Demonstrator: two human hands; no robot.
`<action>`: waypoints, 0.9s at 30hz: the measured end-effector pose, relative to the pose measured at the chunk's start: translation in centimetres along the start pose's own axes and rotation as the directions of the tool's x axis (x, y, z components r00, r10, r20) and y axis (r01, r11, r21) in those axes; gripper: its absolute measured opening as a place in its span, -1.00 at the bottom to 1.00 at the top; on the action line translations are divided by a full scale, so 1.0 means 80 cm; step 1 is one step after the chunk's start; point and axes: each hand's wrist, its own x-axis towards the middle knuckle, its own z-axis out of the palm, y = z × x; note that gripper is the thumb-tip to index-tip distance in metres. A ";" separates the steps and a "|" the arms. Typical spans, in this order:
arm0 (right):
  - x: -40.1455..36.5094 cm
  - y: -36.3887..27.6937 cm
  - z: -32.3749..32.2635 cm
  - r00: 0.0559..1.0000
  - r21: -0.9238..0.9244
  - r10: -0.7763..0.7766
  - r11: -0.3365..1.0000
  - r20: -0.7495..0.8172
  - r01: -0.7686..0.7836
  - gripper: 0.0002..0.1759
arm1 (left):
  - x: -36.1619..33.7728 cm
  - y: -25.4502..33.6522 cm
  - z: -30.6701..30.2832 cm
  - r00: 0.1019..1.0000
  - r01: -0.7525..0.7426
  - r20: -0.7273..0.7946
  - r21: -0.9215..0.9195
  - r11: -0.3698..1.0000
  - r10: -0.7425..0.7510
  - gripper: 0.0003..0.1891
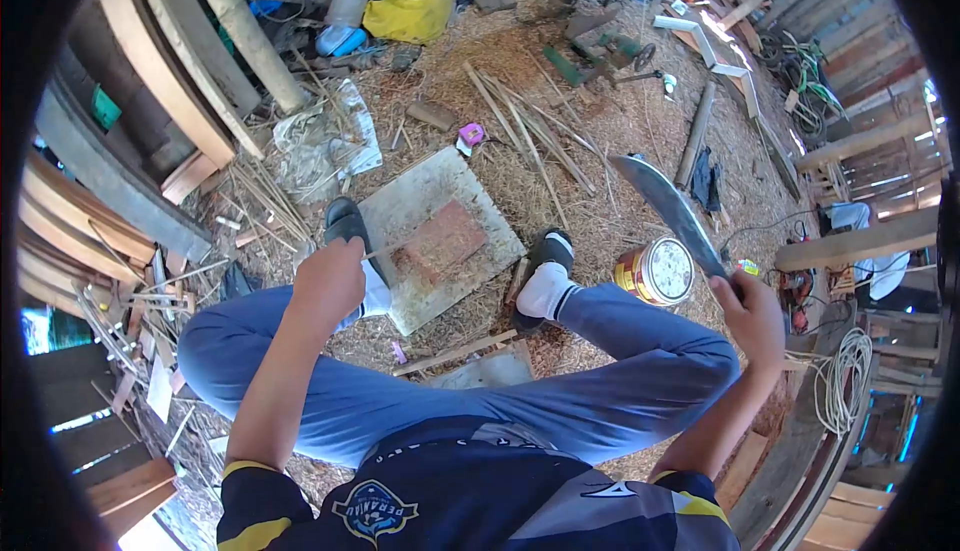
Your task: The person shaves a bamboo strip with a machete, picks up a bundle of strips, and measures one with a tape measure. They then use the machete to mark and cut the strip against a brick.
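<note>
My left hand (pixel 332 286) is closed around a thin wooden stick (pixel 388 248), whose tip points out over a reddish-brown block (pixel 455 239). That block lies on a pale, worn board (pixel 455 179) on the ground between my feet. In my right hand (pixel 752 319), raised at the right beside my knee, is a machete (pixel 672 201) gripped by its handle. Its broad dark blade slants up and to the left, away from the stick. Below the blade stands a round tin (pixel 655 271) with a pale, speckled top, close to my right knee.
Wood shavings cover the ground. A pink tape measure (pixel 470 137) sits behind the board, near long thin wood strips (pixel 535 136). Curved timbers (pixel 165 61) lean at the left. A yellow sack (pixel 410 11) lies at the back; coiled rope (pixel 845 381) hangs at the right.
</note>
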 end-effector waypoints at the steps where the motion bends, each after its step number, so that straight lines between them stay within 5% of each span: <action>1: 0.007 -0.017 0.011 0.997 0.097 -0.013 0.995 0.075 0.005 -0.51 | -0.003 -0.005 0.001 0.998 -0.007 -0.056 -0.035 0.999 0.005 -0.87; 7: 0.008 -0.130 0.147 0.945 0.413 -0.283 0.889 0.162 0.196 -0.38 | -0.006 -0.021 -0.011 0.975 -0.058 -0.222 -0.292 0.955 -0.009 -0.85; 11: -0.005 -0.194 0.243 0.882 0.531 -0.290 0.846 0.372 0.054 -0.43 | -0.002 -0.016 -0.008 0.927 -0.136 -0.372 -0.446 0.884 -0.045 -0.87; 15: -0.029 -0.243 0.306 0.880 0.655 -0.320 0.755 0.351 0.014 -0.55 | -0.001 -0.013 0.004 0.895 -0.177 -0.433 -0.568 0.804 -0.109 -0.85; 24: -0.073 -0.311 0.319 0.857 0.758 -0.360 0.650 0.369 -0.053 -0.63 | -0.007 0.000 0.007 0.774 -0.289 -0.630 -0.435 0.852 -0.059 -0.79; 27: -0.078 -0.318 0.325 0.841 0.778 -0.406 0.628 0.359 -0.029 -0.61 | -0.009 -0.006 0.015 0.786 -0.354 -0.614 -0.539 0.764 -0.069 -0.74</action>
